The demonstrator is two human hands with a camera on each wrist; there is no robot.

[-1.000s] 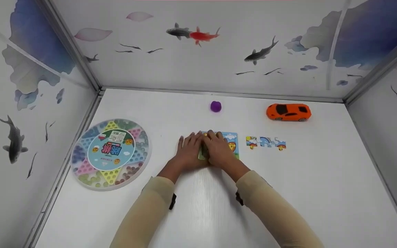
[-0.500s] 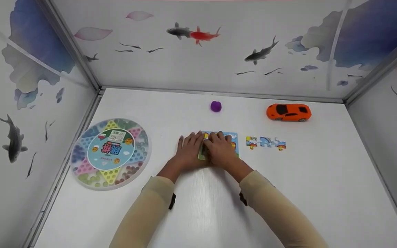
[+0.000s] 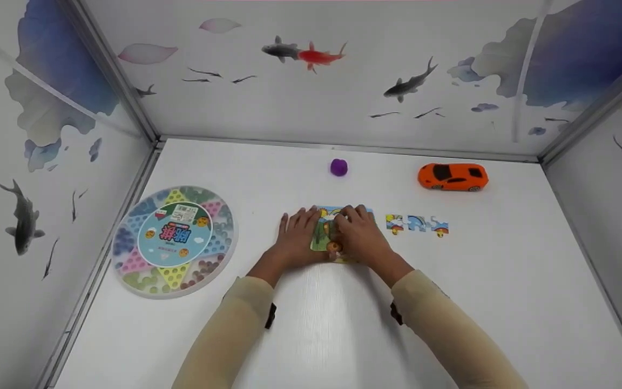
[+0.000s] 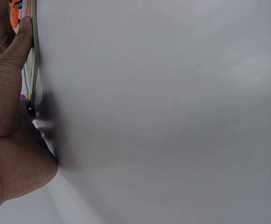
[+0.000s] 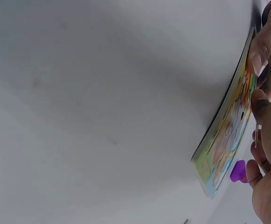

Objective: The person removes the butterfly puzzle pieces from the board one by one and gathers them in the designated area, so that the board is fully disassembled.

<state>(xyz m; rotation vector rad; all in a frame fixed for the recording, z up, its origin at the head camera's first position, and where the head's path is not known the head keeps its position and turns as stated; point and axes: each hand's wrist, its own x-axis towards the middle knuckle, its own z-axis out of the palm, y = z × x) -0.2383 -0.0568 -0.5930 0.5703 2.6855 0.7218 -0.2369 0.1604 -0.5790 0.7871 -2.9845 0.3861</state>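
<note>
A colourful jigsaw puzzle board [image 3: 322, 241] lies on the table between both hands. My left hand [image 3: 296, 237] rests along its left side with fairly straight fingers, the thumb touching the near edge. Over the board's right half, my right hand [image 3: 366, 237] pinches a thin, flat puzzle piece [image 5: 256, 136], seen edge-on in the right wrist view; its picture is hidden. Much of the board's right part is covered by that hand. Right of the board lie several small pieces in a row, among them a rainbow-printed puzzle piece [image 3: 417, 223].
A round Chinese checkers box [image 3: 224, 254] with a clear rim lies at the left. Behind the board sits a small purple object [image 3: 338, 167]. An orange toy car [image 3: 453, 177] stands at the back right. Printed panels [image 3: 311, 108] enclose the white table [image 3: 311, 346].
My right hand has moved a little rightward across the board, its fingers drawn together, uncovering more of the middle. The left hand has stayed in place.
</note>
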